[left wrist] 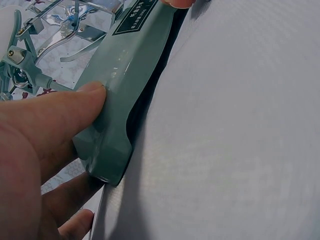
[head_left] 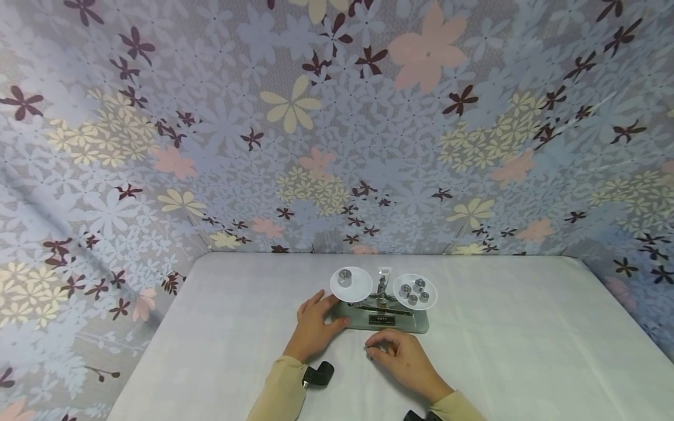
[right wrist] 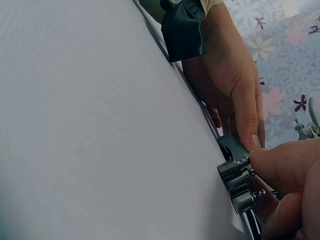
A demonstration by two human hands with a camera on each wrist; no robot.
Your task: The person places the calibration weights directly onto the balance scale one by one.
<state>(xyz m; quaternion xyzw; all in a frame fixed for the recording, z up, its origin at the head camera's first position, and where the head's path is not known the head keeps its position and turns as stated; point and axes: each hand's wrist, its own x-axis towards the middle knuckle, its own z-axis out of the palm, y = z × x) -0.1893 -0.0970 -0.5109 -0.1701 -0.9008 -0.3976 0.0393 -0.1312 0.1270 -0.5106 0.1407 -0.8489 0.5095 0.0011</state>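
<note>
Fingers (right wrist: pixel 280 160) of the right hand (head_left: pixel 405 356) curl round small metal weights (right wrist: pixel 235 182), pinching them just above the table (head_left: pixel 526 351) in front of the scale (head_left: pixel 383 316); they look dense, smooth and slippery, so a pinch by the knobbed top seems safest. The left hand (head_left: pixel 314 327) lies flat, fingers straight, thumb (left wrist: pixel 65 107) pressing the scale's green base (left wrist: pixel 120 100) at its left end. The scale looks rigid but delicate above, with white pans (head_left: pixel 351 285) carrying more weights, so the base seems the place to hold it.
</note>
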